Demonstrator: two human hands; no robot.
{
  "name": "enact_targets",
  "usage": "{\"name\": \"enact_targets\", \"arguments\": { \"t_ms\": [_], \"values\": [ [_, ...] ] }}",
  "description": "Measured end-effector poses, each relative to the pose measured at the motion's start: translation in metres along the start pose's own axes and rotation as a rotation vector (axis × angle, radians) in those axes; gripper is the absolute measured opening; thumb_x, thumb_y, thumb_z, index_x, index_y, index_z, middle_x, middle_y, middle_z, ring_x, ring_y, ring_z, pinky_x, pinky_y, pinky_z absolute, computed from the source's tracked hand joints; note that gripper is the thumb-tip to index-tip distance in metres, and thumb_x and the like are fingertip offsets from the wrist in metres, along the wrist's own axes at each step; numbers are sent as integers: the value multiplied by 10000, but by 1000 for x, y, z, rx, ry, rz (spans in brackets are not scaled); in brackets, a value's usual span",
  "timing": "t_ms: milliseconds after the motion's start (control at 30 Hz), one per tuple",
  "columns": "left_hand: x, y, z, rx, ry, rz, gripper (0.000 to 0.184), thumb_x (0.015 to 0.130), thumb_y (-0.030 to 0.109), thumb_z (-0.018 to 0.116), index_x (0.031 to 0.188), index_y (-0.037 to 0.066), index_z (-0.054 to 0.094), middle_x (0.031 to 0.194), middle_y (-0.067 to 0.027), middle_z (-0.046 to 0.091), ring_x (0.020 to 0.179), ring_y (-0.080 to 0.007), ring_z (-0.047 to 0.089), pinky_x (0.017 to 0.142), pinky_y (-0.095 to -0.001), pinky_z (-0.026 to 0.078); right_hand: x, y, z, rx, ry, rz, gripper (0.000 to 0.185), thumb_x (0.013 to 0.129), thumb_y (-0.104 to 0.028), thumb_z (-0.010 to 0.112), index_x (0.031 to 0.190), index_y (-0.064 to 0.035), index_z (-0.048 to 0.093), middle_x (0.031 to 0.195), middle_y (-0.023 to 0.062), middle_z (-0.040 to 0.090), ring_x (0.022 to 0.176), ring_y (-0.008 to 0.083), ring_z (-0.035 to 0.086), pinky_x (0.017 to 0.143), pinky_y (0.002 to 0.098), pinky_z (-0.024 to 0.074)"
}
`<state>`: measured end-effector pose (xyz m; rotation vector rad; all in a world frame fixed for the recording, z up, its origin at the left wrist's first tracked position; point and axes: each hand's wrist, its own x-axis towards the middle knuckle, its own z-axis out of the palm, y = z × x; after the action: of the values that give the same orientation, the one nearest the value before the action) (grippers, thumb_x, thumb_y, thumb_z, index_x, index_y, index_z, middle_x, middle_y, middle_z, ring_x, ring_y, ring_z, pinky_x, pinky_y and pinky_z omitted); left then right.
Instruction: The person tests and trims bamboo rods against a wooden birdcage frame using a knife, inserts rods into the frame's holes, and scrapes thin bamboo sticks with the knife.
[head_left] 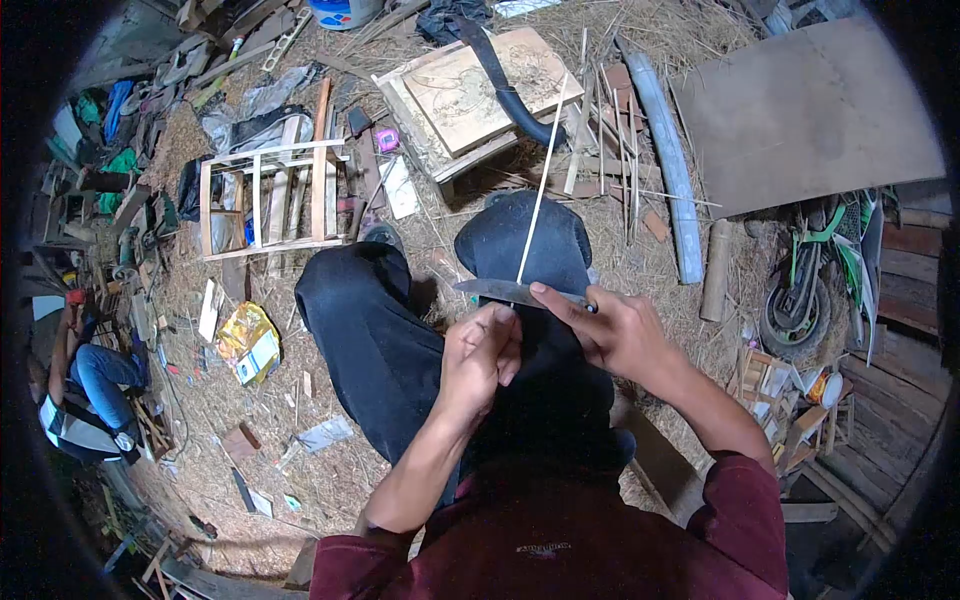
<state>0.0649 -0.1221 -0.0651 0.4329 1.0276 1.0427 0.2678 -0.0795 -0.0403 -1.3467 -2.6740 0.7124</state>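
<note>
A knife [500, 289] lies crosswise over my lap, its blade pointing left, and my right hand [612, 325] is wrapped round its handle with the index finger along the blade. Beneath the blade, my left hand [480, 355] pinches the lower end of a thin pale wooden strip [541, 190]. The strip runs up and away over my right knee towards a low wooden block table [480, 90], passing behind the blade. The blade rests against or just over the strip near my left fingertips; exact contact is unclear.
A small slatted wooden frame [257, 200] stands at the upper left. A dark curved tube [512, 100] lies on the block table. At the right are a large board [810, 115] and a green motorcycle [815, 260]. Another person [100, 375] sits at the far left.
</note>
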Motion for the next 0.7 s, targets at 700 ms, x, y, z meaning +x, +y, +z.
{"name": "enact_targets", "arguments": {
  "t_ms": [700],
  "values": [
    [-5,26,-15,420,41,65,249,1016,217,484,886,20,566,638,-33,570,534,-73,521,475,-221,385,1,9,9,34,269,14,615,873,-63,566,1441,-255,433,630,121,487,494,306,543,473,427,480]
  ]
}}
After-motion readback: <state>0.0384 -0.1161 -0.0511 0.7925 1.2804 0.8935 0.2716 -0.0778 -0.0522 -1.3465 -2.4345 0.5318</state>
